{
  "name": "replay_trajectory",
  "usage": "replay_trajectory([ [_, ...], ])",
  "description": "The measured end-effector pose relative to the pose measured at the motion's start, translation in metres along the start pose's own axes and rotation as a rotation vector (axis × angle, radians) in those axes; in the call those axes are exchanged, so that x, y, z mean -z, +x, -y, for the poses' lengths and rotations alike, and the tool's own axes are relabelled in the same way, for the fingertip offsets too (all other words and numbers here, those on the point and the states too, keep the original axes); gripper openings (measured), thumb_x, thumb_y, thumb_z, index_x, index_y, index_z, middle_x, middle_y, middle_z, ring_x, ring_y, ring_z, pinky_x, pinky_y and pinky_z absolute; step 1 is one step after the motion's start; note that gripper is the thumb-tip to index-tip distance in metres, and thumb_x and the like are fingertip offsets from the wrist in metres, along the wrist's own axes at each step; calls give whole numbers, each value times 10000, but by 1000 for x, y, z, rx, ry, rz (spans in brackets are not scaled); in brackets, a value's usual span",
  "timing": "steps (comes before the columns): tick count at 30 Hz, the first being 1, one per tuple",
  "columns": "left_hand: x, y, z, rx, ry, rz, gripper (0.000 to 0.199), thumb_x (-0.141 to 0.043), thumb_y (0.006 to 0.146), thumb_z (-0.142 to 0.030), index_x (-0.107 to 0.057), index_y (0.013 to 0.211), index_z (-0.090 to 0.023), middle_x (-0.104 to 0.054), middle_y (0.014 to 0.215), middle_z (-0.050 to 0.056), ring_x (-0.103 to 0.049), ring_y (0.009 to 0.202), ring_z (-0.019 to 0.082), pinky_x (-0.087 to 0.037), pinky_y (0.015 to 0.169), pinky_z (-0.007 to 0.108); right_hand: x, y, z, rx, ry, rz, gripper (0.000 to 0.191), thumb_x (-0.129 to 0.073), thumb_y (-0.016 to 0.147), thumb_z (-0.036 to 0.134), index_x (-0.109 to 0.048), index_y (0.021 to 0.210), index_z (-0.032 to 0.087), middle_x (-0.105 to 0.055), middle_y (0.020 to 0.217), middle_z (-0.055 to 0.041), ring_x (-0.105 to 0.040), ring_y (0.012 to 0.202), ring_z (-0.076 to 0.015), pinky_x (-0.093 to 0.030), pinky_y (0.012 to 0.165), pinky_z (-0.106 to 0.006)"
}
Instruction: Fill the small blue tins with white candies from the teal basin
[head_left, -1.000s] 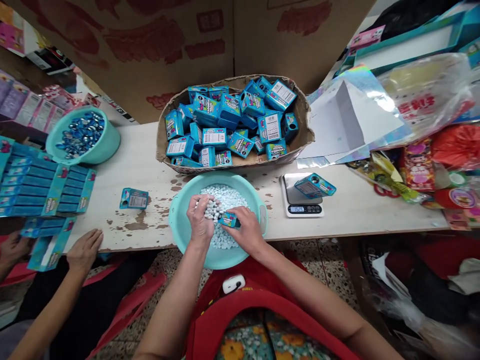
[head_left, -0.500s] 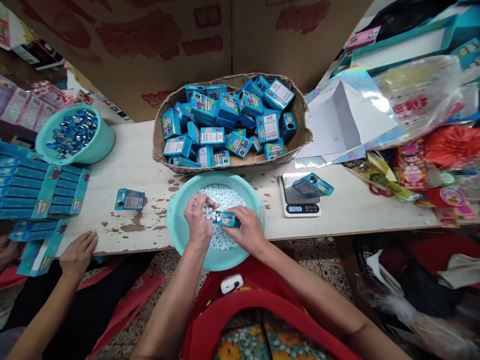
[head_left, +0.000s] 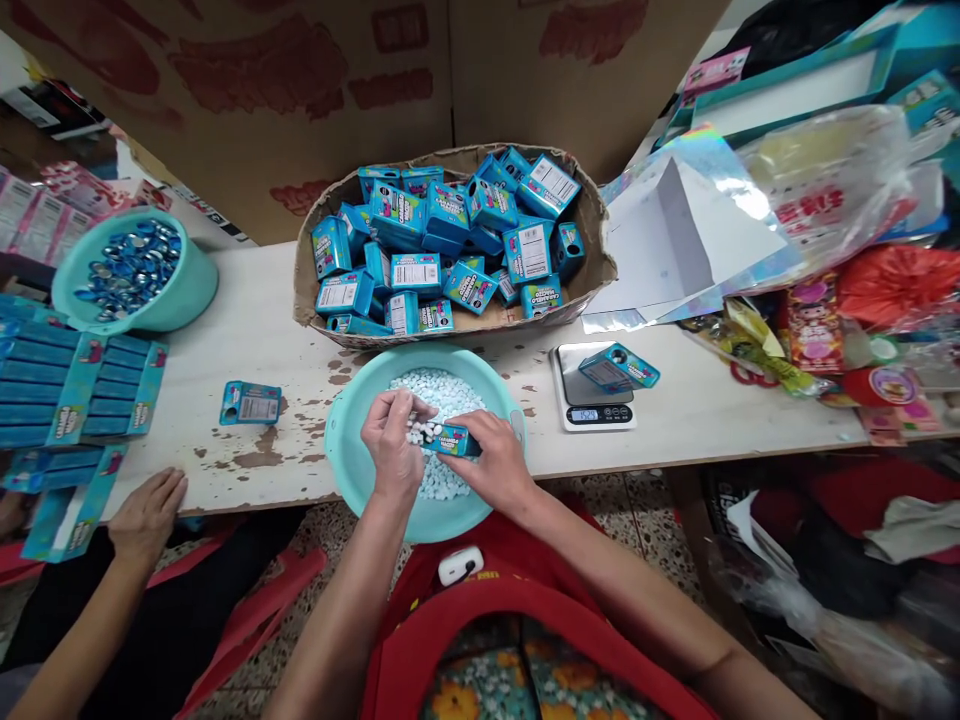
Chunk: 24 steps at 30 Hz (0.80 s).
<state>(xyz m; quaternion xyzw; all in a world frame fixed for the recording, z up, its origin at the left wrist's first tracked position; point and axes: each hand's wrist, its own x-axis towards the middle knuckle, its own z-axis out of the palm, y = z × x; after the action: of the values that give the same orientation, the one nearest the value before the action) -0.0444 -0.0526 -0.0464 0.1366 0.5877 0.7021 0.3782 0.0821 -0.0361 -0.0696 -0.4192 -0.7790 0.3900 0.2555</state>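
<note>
Steadily, the handful of white candies [head_left: 415, 432] thins at the small blue box [head_left: 448, 440].
The left hand [head_left: 394, 440] curls its fingers and thumb around the candies, and the right hand [head_left: 491, 455] pinches the box, tilted over the teal bowl [head_left: 346, 430], its left end against the handful. Fewer candies show in the left grip than a second ago, and its fingers have drawn in, which suggests the handful is partly passed into the box; its inside is hidden. More candies lie below in the bowl, at the near edge of the counter [head_left: 255, 300]. To the right, another blue box [head_left: 619, 368] lies tilted on the scale [head_left: 600, 417], unchanged; on the far side, a cardboard tray [head_left: 596, 262] holds many more boxes.
</note>
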Motion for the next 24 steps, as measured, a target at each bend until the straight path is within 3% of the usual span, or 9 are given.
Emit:
replay_trajectory([
  [10,-4,0,8,-108,119,27,179,-622,789,-316,-552,739,-158,-511,596,-29,-483,506,80,-398,510,205,6,1,4,-17,-13,17,339,-746,715,261,-623,1029,229,-662,982,-38,-590,956,-238,-426,815,-354],
  [17,-10,0,5,-90,108,102,161,-618,795,-292,-550,732,-161,-479,518,-45,-448,458,83,-371,481,208,3,5,1,-11,8,17,349,-755,699,234,-631,1024,217,-655,969,-48,-586,940,-242,-444,813,-370],
  [19,-5,5,1,-82,115,143,157,-609,800,-300,-546,753,-164,-474,499,-49,-440,437,86,-362,466,210,8,4,-4,9,86,7,347,-760,696,230,-633,1019,220,-653,960,-45,-589,935,-233,-457,821,-367],
  [21,5,15,5,-115,145,102,163,-573,818,-327,-535,784,-171,-464,504,-54,-428,426,89,-355,456,213,14,3,-11,15,209,-25,350,-768,696,252,-631,1017,224,-647,965,-44,-597,937,-219,-474,828,-355],
  [23,18,27,21,-177,317,50,175,-510,844,-351,-531,815,-179,-494,568,-39,-461,473,102,-382,485,225,19,3,-21,7,315,-121,355,-763,710,285,-622,1031,227,-633,991,-49,-601,950,-209,-485,839,-347],
  [24,24,31,34,-204,475,87,191,-478,854,-356,-539,818,-179,-531,626,-18,-499,534,118,-412,530,243,19,3,-26,6,343,-194,357,-757,719,295,-616,1039,228,-624,1002,-53,-601,957,-207,-486,849,-350],
])
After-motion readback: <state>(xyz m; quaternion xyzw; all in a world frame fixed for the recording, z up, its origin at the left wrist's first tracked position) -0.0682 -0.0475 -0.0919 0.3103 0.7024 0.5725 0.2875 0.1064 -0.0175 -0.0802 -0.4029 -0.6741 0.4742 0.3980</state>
